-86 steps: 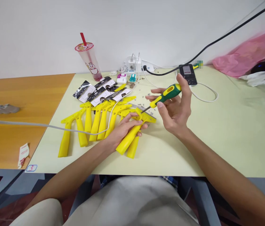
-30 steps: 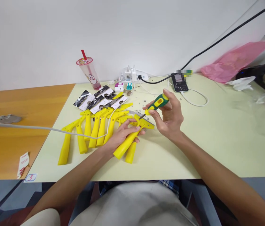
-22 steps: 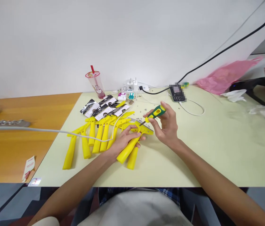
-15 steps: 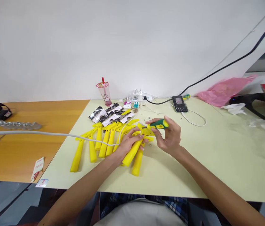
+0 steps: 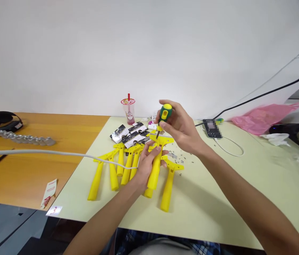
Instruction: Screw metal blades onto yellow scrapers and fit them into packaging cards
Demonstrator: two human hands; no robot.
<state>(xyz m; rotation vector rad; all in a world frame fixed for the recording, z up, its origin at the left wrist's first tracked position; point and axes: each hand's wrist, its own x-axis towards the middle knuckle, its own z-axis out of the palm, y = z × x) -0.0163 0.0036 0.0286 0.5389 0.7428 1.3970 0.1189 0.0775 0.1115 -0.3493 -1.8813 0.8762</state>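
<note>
My left hand (image 5: 147,161) is wrapped round a yellow plastic scraper (image 5: 155,171), its wide head turned up and away from me. In my right hand (image 5: 179,127) is a green and yellow screwdriver (image 5: 164,112), held upright with its tip down at the scraper's head. Whether the tip sits in a screw is too small to tell. Another yellow scraper (image 5: 168,187) lies on the table just right of the held one. Several more yellow scrapers (image 5: 95,181) lie to the left of my left hand. Small screws (image 5: 182,157) are scattered beyond, near a flat metal blade (image 5: 171,154).
Black and white blade packets (image 5: 132,139) lie behind the scrapers, near a plastic cup (image 5: 129,112) with a straw. A white cable (image 5: 59,152) crosses over the left side. A phone (image 5: 213,128) and a pink bag (image 5: 263,118) are at the right back.
The screwdriver has swung from lying nearly level to upright over the scraper head. My right hand has risen. The scraper in my left hand has turned more upright in view, and the view has shifted.
</note>
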